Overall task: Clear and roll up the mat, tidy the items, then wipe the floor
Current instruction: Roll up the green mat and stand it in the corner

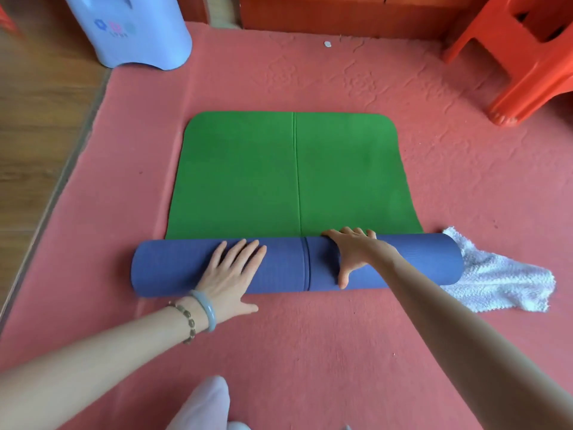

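The mat lies on a pink carpet, partly rolled. Its rolled part (pixel 173 265) shows the blue underside and runs left to right in front of me. The flat green part (pixel 248 175) stretches away beyond the roll. My left hand (pixel 231 273) rests flat on the roll left of centre, fingers spread, wrist wearing two bracelets. My right hand (pixel 353 256) curves over the top of the roll right of centre, thumb on the near side. A white cloth (pixel 502 283) lies crumpled on the carpet at the roll's right end, partly under it.
A pale blue plastic stool (pixel 136 29) stands at the back left, a red plastic stool (pixel 527 54) at the back right. Wooden furniture (pixel 341 13) lines the far edge. Wood floor (pixel 37 119) shows left of the carpet (pixel 310 352). My knee (pixel 204 405) is at the bottom.
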`<state>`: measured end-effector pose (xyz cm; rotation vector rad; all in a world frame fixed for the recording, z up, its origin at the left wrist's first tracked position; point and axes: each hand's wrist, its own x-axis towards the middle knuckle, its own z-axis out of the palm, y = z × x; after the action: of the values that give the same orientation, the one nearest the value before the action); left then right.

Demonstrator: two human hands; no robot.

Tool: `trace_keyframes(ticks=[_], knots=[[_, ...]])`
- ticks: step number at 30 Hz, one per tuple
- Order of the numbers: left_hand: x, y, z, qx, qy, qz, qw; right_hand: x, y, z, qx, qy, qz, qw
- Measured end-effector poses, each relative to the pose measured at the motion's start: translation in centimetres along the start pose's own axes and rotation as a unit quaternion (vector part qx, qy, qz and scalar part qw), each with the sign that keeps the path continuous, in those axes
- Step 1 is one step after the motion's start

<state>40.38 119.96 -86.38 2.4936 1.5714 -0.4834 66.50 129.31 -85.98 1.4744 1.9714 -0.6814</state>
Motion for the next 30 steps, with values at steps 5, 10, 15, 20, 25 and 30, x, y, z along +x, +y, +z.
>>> trace_keyframes(ticks=[5, 10, 15, 20, 25, 30], knots=[[4.0, -1.0, 1.0, 0.008, 0.042, -0.030, 0.999, 0.3, 0.1, -1.6, 0.031, 0.051, 0.037, 0.998], [9.9, -5.1, -2.8, -0.065, -0.092, 0.018, 0.993, -2.3, -0.5, 3.0, -0.056, 0.191, 0.016, 0.980], [15.3, -9.1, -5.6, -0.239, -0.277, -0.002, 0.931, 0.8, -1.1, 2.5, -0.095, 0.247, 0.039, 0.964], [13.0, -8.5, -5.6, -0.187, -0.049, 0.044, 0.980, 4.3, -0.9, -1.8, -0.119, 0.191, 0.066, 0.972], [11.2, -6.0, -2.5, 0.020, 0.001, 0.003, 1.000, 5.8, -0.3, -6.9, -0.176, 0.082, 0.020, 0.981], [14.4, -7.7, -4.2, -0.005, -0.002, -0.004, 1.000, 6.1, -0.7, -10.1, -0.194, 0.072, -0.030, 0.978]])
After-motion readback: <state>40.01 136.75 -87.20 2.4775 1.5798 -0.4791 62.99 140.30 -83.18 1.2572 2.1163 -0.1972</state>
